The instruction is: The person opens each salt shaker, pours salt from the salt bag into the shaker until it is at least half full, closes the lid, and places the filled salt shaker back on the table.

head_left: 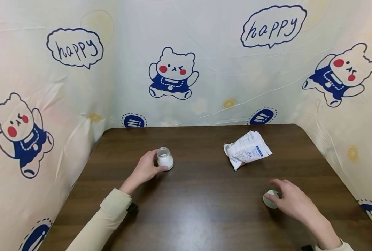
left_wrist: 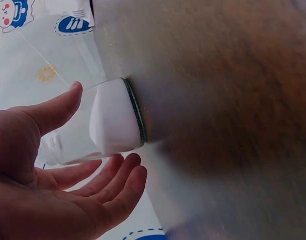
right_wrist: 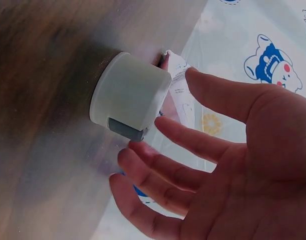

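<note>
A small clear glass jar (head_left: 165,159) with white contents (left_wrist: 115,117) stands upright on the table at left of centre, its mouth uncovered. My left hand (head_left: 146,167) is around its left and near side, thumb and fingers spread apart; whether they touch the glass is hard to tell. On the right, a short pale green cylinder (right_wrist: 130,92) with a dark patch low on its side sits on the table. Around it my right hand (head_left: 294,202) hovers with fingers parted and loosely bent. In the right wrist view, a gap shows between thumb and cylinder.
A crumpled white printed packet (head_left: 248,150) lies on the dark wooden table (head_left: 198,195), behind the green cylinder. Cloth curtain (head_left: 217,69) with bear drawings hangs along the table's back and sides.
</note>
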Tool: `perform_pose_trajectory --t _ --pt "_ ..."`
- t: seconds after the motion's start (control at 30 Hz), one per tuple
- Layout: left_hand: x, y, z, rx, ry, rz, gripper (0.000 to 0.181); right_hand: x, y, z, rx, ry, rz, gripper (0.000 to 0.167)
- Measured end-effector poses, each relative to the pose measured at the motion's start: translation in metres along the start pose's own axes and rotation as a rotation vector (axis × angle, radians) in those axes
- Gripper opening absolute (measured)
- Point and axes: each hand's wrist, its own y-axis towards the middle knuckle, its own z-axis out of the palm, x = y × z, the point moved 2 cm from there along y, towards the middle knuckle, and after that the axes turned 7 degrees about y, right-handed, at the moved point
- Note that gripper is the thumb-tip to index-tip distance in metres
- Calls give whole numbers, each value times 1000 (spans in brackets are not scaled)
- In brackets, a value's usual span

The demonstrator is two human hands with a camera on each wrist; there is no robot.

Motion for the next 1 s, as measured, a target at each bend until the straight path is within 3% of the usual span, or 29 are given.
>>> perform_pose_trajectory --t 0.23,0.53,0.73,1.0 --pt "2 7 5 -1 -9 -8 73 -4 2 0 58 -12 66 56" --pt "3 8 5 -7 15 24 60 -8 2 6 95 8 99 56" --pt "-1 6 6 13 8 31 59 -7 -1 6 87 9 95 54" --pt "-8 8 7 -14 27 81 59 -5 -1 4 66 25 92 51"
